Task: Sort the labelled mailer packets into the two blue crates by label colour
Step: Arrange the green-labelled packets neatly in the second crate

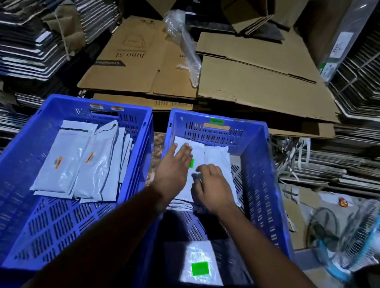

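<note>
Two blue crates stand side by side. The left crate (30,168) holds several grey mailer packets with orange labels (63,168). Grey packets with green labels (197,156) lie at the far end of the right crate (270,181). My left hand (175,169) rests flat, fingers apart, on one of those packets beside its green label. My right hand (212,187) lies curled on the neighbouring packets, and I cannot see whether it grips one. Another green-labelled packet (199,265) lies alone at the near end of the right crate.
Flattened cardboard boxes (255,87) are stacked behind the crates, with a clear plastic wrap (185,41) on them. Tall piles of folded cartons (27,31) rise at left and right. A floor fan (353,239) lies to the right of the crates.
</note>
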### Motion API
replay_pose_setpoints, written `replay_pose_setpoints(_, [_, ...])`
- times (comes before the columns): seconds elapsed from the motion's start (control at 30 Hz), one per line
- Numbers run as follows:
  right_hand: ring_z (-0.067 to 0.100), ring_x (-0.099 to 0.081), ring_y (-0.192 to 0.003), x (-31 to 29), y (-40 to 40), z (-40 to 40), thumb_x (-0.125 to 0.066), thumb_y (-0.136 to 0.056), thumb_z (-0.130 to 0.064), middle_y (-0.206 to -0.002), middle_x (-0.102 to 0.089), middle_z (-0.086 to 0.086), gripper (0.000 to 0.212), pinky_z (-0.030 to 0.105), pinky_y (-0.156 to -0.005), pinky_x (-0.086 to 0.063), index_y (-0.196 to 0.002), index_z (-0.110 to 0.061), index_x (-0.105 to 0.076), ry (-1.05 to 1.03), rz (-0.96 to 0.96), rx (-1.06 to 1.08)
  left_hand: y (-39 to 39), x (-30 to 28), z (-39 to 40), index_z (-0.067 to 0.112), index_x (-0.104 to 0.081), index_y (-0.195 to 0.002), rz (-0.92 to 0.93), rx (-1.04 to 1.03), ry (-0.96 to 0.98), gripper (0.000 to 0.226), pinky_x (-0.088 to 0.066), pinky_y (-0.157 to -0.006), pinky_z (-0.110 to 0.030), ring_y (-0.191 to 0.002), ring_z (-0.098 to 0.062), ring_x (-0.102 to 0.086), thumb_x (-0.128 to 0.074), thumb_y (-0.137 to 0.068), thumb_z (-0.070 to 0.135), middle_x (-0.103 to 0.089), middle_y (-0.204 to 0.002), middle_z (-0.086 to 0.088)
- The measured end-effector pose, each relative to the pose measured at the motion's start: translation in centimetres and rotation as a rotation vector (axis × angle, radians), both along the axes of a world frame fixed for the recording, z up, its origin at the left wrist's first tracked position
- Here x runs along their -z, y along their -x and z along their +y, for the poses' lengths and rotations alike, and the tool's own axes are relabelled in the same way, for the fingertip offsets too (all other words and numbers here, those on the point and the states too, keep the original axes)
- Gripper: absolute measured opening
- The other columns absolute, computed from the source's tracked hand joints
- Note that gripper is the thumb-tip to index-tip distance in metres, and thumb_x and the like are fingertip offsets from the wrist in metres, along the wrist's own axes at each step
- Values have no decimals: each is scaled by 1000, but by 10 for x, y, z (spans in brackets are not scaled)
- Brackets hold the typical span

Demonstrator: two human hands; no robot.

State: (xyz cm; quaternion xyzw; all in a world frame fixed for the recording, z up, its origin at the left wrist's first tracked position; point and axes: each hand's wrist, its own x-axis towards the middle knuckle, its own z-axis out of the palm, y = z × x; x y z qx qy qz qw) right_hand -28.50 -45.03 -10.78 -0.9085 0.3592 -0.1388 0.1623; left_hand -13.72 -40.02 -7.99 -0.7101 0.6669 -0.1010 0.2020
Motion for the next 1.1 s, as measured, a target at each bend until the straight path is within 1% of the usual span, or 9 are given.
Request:
replay_pose_setpoints(0.1, [28,-59,-89,-7,41,24,-49,-90,-27,-96,-65,4,7,37,-68,-46,-93,-22,-53,-95,21,-9,7,7,-21,7,-5,-158,157,-94,-73,62,-6,-123,-48,-153,-31,2,-23,-106,35,1,-166,-11])
replay_pose_setpoints(0.23, [32,-64,-96,17,83,41,-63,-82,-35,-103,-69,11,28,35,-80,-51,-104,-18,-65,-393,500,-233,9,26,-51,9,-5,-158,457,-293,-40,62,-10,-123,-43,-153,-30,2,-24,-106,37,2,-166,-9])
replay_pose_setpoints(0.33, [36,-64,-104,44,94,47,-85,-67,-33,-120,-62,17,72,40,-86,-55,-128,-11,-52,-418,780,-274,11,48,-70,13,-4,-159,583,-348,39,62,-3,-124,-42,-153,-25,5,-25,-106,40,5,-166,-7])
replay_pose_setpoints(0.4, [37,-63,-110,57,94,47,-87,-64,-32,-131,-59,16,82,43,-88,-55,-132,-10,-46,-387,862,-282,11,63,-75,14,-8,-159,631,-339,84,61,-2,-123,-42,-153,-23,2,-27,-106,39,0,-167,-5])
replay_pose_setpoints(0.6, [32,-49,-121,59,90,44,-89,-63,-31,-130,-45,10,47,40,-91,-53,-104,-18,-69,-311,880,-349,8,90,-67,15,-13,-158,619,-371,78,60,-4,-123,-45,-153,-23,-1,-21,-105,42,-5,-167,-5])
replay_pose_setpoints(0.73, [39,-60,-104,58,87,48,-91,-63,-27,-125,-49,18,72,42,-83,-55,-120,-11,-49,-413,799,-320,6,85,-68,15,-12,-158,658,-380,63,60,-4,-123,-46,-153,-22,1,-24,-106,42,-3,-167,-4])
replay_pose_setpoints(0.83, [38,-59,-109,45,84,54,-89,-68,-22,-120,-58,24,77,40,-86,-50,-127,-6,-41,-519,796,-293,6,78,-69,14,-10,-158,688,-384,76,60,-1,-123,-45,-153,-22,2,-23,-106,41,-2,-167,-4])
replay_pose_setpoints(0.97, [33,-61,-112,19,81,56,-80,-79,-21,-120,-64,20,46,34,-86,-48,-117,-1,-62,-594,790,-284,7,63,-72,15,-10,-158,669,-347,145,59,-1,-124,-43,-153,-22,2,-24,-106,38,-1,-167,-3])
replay_pose_setpoints(1.1, [29,-61,-111,-25,87,44,-68,-90,-25,-118,-67,17,20,31,-82,-44,-105,-12,-68,-612,613,-174,-1,52,-71,15,-8,-158,703,-397,176,58,-3,-124,-41,-153,-22,4,-26,-106,35,3,-167,-3])
